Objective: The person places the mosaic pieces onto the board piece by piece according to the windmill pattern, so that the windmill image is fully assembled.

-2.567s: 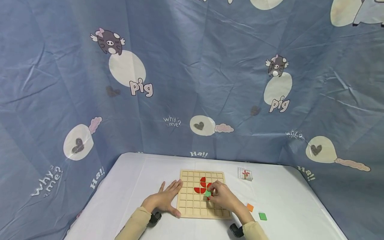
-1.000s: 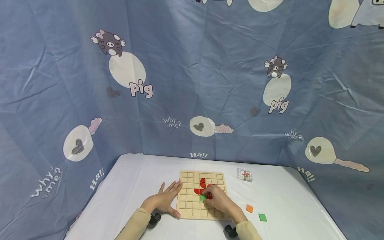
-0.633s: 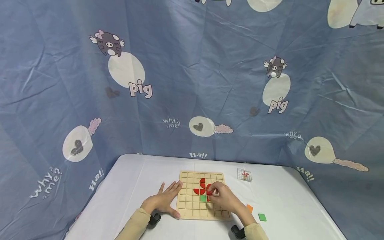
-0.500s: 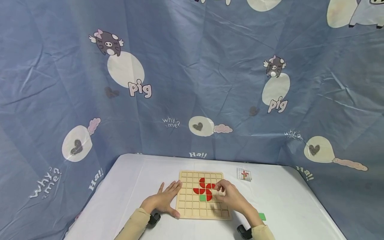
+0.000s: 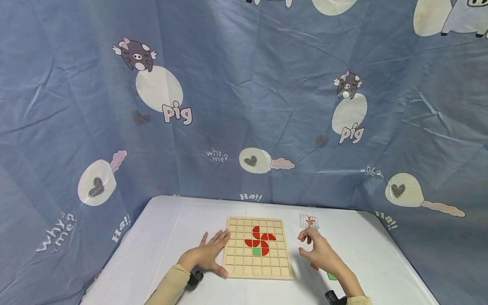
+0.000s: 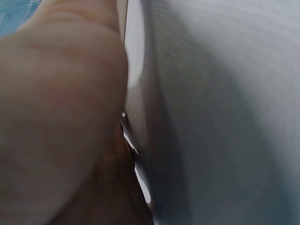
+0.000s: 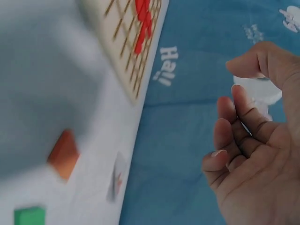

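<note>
A wooden grid board lies on the white table. Red rounded pieces form a pinwheel near its middle, and a green square tile sits in a cell just below. My left hand rests with spread fingers at the board's left edge. Off the board's right side, my right hand hovers above the table, its fingers loosely bent and nothing between them. Beneath it is an orange tile, partly hidden in the head view; the right wrist view shows the orange tile more fully.
Another green tile lies near my right forearm, partly covered by it. A pattern card with a red pinwheel stands or lies behind my right hand. Blue printed cloth hangs behind the table.
My right hand set the green tile into the cell below the red pieces and let it go. It then moved right, off the board. The left hand stayed in place.
</note>
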Demonstrator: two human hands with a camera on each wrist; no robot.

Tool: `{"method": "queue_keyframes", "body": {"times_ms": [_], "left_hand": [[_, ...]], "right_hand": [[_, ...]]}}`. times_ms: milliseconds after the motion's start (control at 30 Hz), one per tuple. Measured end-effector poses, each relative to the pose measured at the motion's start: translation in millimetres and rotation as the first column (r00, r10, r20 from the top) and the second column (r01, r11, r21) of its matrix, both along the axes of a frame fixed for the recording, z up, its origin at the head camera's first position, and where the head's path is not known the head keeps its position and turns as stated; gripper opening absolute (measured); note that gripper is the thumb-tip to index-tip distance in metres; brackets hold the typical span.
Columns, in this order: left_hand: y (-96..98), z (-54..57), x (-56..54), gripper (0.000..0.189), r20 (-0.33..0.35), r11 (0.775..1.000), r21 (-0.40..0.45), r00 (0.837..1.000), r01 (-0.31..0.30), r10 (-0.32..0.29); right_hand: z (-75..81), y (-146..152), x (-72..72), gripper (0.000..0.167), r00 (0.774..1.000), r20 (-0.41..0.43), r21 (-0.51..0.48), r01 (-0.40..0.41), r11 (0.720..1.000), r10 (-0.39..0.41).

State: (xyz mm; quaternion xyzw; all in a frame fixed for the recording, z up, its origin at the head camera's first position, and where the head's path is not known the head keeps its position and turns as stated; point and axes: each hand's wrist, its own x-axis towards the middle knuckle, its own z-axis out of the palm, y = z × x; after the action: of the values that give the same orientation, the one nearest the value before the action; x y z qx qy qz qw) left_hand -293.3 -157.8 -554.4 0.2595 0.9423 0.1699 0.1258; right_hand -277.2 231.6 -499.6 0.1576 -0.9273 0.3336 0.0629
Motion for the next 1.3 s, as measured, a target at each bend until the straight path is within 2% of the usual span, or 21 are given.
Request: {"method": "queue_keyframes", "body": {"times_ms": [167, 367, 567, 800, 1133, 1300], "left_hand": [[0.3, -0.2, -0.4, 0.131, 0.0, 1.0, -0.005, 1.0, -0.006, 0.006], [-1.0, -3.2, -2.2, 0.133, 0.002, 1.0, -0.011, 1.0, -0.011, 0.011], [-2.6, -5.2, -2.2, 0.134, 0.001, 1.0, -0.007, 1.0, -0.018, 0.018], [-2.0, -5.8, -1.6, 0.133, 0.021, 1.0, 0.005, 0.999, -0.027, 0.026], [-1.7, -4.5, -2.5, 0.133, 0.001, 1.0, -0.004, 1.0, -0.011, 0.011], [-0.3, -1.1, -1.0, 0.131, 0.02, 1.0, 0.014, 1.0, -0.014, 0.013]], "right_hand": [[-8.8, 23.5, 1.8, 0.032, 0.996, 0.063, 0.016, 0.056, 0.998, -0.057], [-26.0, 50.0, 2.2, 0.04, 0.984, 0.166, 0.006, 0.073, 0.997, -0.073], [-44.6, 60.8, 2.2, 0.045, 0.968, 0.239, 0.003, 0.081, 0.997, -0.08], [-57.1, 57.8, 0.1, 0.043, 0.957, 0.238, 0.096, 0.145, 0.985, -0.164], [-54.6, 52.7, 0.0, 0.028, 0.953, 0.237, 0.109, 0.167, 0.98, -0.189], [-55.5, 52.0, 0.6, 0.025, 0.955, 0.224, 0.121, 0.17, 0.978, -0.194]]}}
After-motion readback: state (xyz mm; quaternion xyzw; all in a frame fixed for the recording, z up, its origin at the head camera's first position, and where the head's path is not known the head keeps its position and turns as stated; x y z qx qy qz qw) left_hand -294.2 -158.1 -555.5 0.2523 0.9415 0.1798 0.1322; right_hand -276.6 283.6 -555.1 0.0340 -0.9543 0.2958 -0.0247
